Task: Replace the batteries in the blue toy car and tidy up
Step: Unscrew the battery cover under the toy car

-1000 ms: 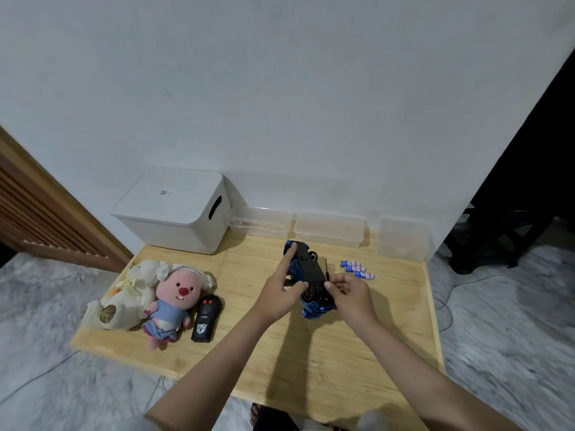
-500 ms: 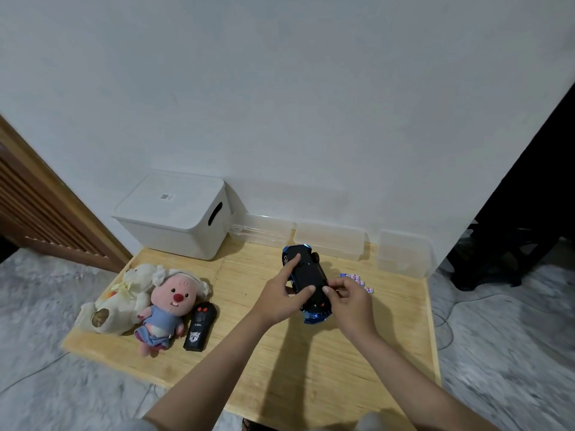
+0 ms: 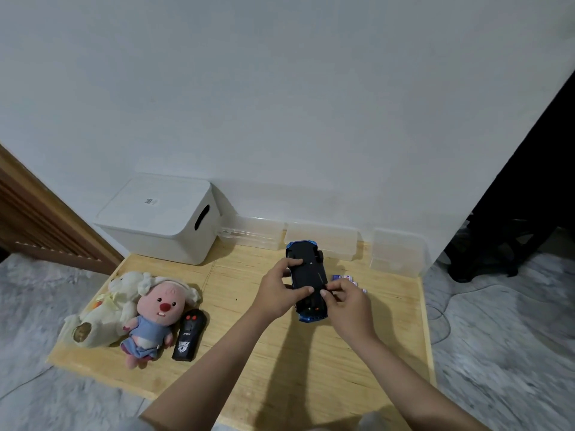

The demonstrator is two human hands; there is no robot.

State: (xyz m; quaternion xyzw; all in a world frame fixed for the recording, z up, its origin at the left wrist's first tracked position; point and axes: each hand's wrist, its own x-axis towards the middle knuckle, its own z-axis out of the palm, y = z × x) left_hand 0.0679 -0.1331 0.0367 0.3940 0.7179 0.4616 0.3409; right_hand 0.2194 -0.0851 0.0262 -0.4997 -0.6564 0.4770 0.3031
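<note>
1. at the far left of the wooden table (image 3: 280,384) lies a cream plush toy (image 3: 105,309), and a pink plush beaver in a blue dress (image 3: 155,318) leans against it.
2. just right of the beaver lies a black remote control (image 3: 189,335) with two red buttons, flat on the table.
3. behind them, at the wall, stands a white storage box with lid (image 3: 158,217); a slot handle shows on its side.
4. right of the box, a row of clear plastic containers (image 3: 320,241) stands along the wall.
5. the left hand (image 3: 280,293) is closed around the left side of the blue toy car (image 3: 306,281): the index finger lies on the far part of the underside, the thumb on the near part.
6. the car is upside down, its black underside faces up, and it is held in the middle of the table, a little toward the back.
7. the right hand (image 3: 348,301) is half curled; its thumb and fingertips pinch at the right edge of the car's underside.
8. just beyond the right hand, small batteries with blue and white labels (image 3: 343,278) lie on the table, partly hidden by the hand.
</note>
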